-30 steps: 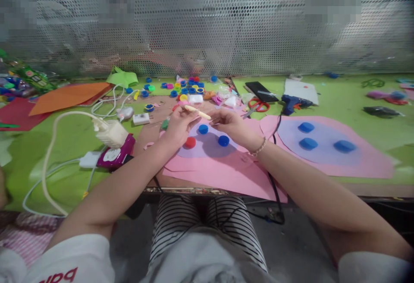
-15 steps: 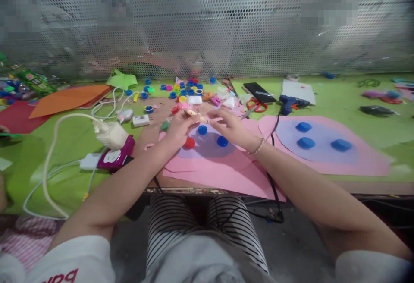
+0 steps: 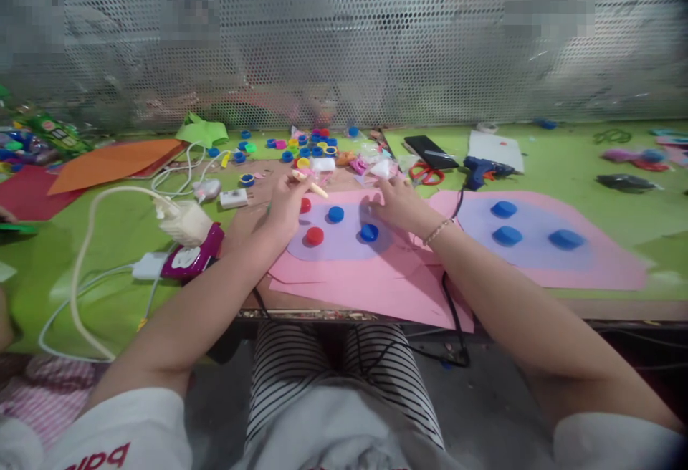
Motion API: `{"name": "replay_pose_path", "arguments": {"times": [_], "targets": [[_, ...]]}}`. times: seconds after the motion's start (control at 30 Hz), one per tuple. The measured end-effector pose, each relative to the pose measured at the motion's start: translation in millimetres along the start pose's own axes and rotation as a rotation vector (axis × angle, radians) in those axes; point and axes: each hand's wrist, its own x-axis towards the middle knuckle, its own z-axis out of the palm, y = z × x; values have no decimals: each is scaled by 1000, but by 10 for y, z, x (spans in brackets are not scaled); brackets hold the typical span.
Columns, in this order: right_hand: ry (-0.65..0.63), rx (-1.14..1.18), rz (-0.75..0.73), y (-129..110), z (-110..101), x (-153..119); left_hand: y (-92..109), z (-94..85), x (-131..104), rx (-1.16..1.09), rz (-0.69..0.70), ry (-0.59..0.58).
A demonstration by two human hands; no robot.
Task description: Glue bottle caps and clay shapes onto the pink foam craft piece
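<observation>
My left hand (image 3: pixel 287 205) is closed around a slim, cream-coloured pen-like stick (image 3: pixel 310 185), which points down to the right. Below it, on a rounded lilac paper (image 3: pixel 349 248) that lies on pink paper (image 3: pixel 370 287), are a red bottle cap (image 3: pixel 314 236) and two blue caps, one in the middle (image 3: pixel 336 214) and one at right (image 3: pixel 369 233). Another red cap (image 3: pixel 305 205) shows beside my left fingers. My right hand (image 3: pixel 400 205) rests at the upper right of the lilac paper, fingers apart, close to small pink and white scraps (image 3: pixel 380 169).
Red-handled scissors (image 3: pixel 427 174), a black phone (image 3: pixel 430 152) and a blue glue gun (image 3: pixel 481 171) lie at the back right. A second pink-and-lilac sheet (image 3: pixel 607 262) carries blue caps. At left stand a purple power strip (image 3: pixel 196 259) and cables. Loose caps (image 3: pixel 304 149) lie behind.
My hands have moved apart. The cream stick, which both hands were at, is now in my left hand alone; my right hand has shifted right and spread its fingers.
</observation>
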Motion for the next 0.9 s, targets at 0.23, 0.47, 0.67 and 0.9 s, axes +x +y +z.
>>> {"name": "replay_pose_path", "arguments": {"times": [0.23,0.47,0.67,0.9], "targets": [[23,136,-35,13,-57,58,39,0,-10,-3,-83,1],[-196,361,-341,-383,-180,-78,26,16,-74,32,-152,-31],[-77,355,-257,-343,-192,-72,21,20,-76,38,-166,-12],[-154,793,-28,-312,-318,-62,-4,15,-67,-8,-98,45]]}}
